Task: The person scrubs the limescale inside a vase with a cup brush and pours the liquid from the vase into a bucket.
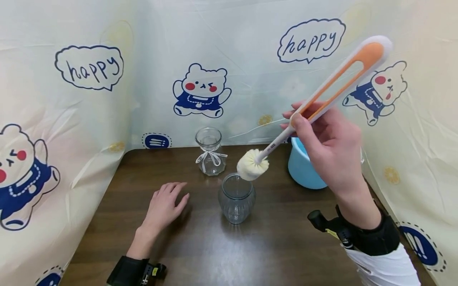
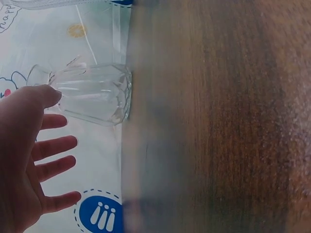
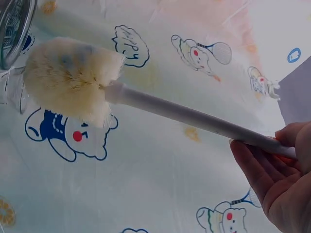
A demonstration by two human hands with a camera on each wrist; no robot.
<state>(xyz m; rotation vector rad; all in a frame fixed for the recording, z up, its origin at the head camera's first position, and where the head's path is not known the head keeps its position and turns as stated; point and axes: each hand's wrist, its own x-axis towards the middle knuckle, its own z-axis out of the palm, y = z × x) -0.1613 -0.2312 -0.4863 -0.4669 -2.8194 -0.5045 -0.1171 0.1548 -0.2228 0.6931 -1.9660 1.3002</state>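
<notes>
My right hand [image 1: 330, 139] pinches the shaft of a bottle brush [image 1: 275, 143] with a white and orange looped handle. Its cream bristle head [image 3: 73, 80] points down to the left, right by the rim of a rounded glass jar [image 1: 237, 202] in the head view. The jar stands upright on the brown table. Left of the jar, my left hand [image 1: 162, 208] is low over the table with fingers extended, holding nothing. Behind stands a clear glass vase [image 1: 211, 157] with a white ribbon bow; in the left wrist view the thumb overlaps this vase [image 2: 92, 92].
A light blue bucket [image 1: 304, 171] stands at the back right, partly hidden behind my right hand. Around the wooden table [image 1: 279, 238] hangs a pale printed curtain [image 1: 250, 79] with cartoon bears, close behind the vase and bucket.
</notes>
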